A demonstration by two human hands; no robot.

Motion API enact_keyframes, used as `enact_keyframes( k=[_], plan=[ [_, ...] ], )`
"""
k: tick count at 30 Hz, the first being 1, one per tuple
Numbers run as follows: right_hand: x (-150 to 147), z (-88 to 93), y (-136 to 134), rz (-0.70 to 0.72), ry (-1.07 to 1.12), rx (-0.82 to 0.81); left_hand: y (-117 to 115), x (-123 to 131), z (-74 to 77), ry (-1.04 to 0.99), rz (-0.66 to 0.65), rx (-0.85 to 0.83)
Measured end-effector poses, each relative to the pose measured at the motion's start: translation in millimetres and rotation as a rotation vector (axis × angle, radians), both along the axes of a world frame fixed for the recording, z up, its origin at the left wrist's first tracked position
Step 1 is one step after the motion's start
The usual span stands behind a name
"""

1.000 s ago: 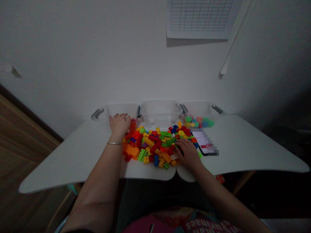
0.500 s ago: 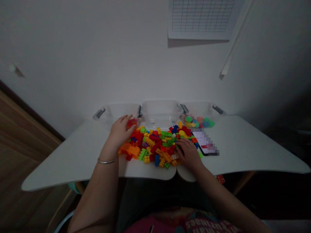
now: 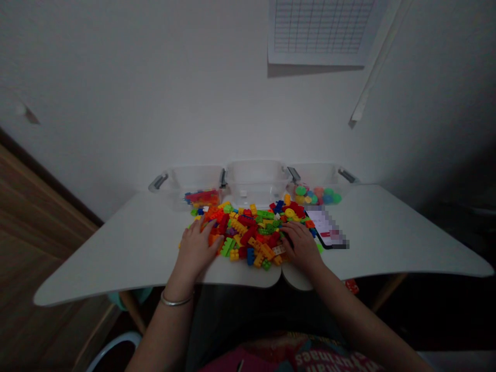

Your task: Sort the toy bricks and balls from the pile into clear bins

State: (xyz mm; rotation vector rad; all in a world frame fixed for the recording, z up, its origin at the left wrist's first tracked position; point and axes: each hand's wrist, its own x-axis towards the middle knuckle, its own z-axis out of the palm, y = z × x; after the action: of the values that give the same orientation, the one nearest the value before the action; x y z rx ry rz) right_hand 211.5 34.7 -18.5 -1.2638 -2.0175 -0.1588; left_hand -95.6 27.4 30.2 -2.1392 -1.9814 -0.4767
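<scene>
A: Where are the building bricks (image 3: 248,243)?
B: Heaped on the white worktop (image 3: 387,232), close to its near edge, in a loose mix of red, yellow, orange, green and blue.

A: And the left hand (image 3: 197,248)?
B: At the left end of the heap, palm down, fingers spread and thumb apart from them. It looks loose, with no brick visibly grasped. A thin bracelet (image 3: 176,301) circles that wrist.

A: What about the right hand (image 3: 300,245)?
B: It rests at the heap's right end, fingers bent over the bricks. The fingertips are partly lost among the pieces, so I can't tell whether they pinch one.

A: What stands behind the heap?
B: Three clear boxes in a row by the wall (image 3: 194,93). The left box (image 3: 196,174) has red, orange and blue pieces in it; the middle box (image 3: 256,173) is directly behind the bricks; the right box (image 3: 321,173) holds round pieces (image 3: 327,195), several of them green.

A: Anything else nearby?
B: A phone (image 3: 321,222) lies just right of the heap, beyond the right hand, its screen lit and partly pixelated. Above, a gridded sheet (image 3: 321,28) hangs on the wall.
</scene>
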Motion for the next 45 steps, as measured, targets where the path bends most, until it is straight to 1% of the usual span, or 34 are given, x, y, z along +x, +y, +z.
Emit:
enact_keyframes(
  k=[5,7,9,17,25,28,31,34,37,41,45],
  plan=[
    [-0.4,0.6,-0.1,0.000,-0.002,-0.005,4.1,-4.8,-9.5,-0.052,0.040,-0.065],
    [-0.4,0.8,-0.2,0.000,-0.004,-0.003,7.2,-6.4,-12.9,-0.071,0.035,-0.101],
    [-0.4,1.1,-0.3,0.003,-0.006,-0.001,11.1,-8.1,-15.3,-0.085,0.017,-0.102],
    [0.5,1.0,-0.2,0.010,0.001,-0.004,25.6,-17.3,-19.0,-0.159,-0.095,-0.002],
    [0.9,-1.4,0.9,0.004,-0.002,-0.006,27.8,-27.5,-13.5,-0.338,-0.191,0.110],
    [0.8,-0.7,0.4,0.004,-0.001,-0.009,28.7,-26.5,-13.7,-0.425,-0.205,0.147],
    [0.5,0.3,0.0,0.008,0.000,-0.004,33.6,-23.7,-13.6,-0.478,-0.200,0.148],
    [0.1,0.7,-0.2,0.011,0.003,0.000,41.5,-20.7,-9.8,-0.530,-0.196,0.156],
    [-0.1,0.5,0.0,0.012,0.002,0.004,49.4,-17.2,-4.8,-0.591,-0.207,0.215],
    [0.2,-1.1,1.2,0.008,-0.001,0.015,56.5,-9.3,-5.2,-0.582,-0.195,0.333],
    [0.7,-2.3,2.3,0.013,-0.003,0.032,59.7,-0.4,-12.1,-0.525,-0.254,0.341]
  ],
)
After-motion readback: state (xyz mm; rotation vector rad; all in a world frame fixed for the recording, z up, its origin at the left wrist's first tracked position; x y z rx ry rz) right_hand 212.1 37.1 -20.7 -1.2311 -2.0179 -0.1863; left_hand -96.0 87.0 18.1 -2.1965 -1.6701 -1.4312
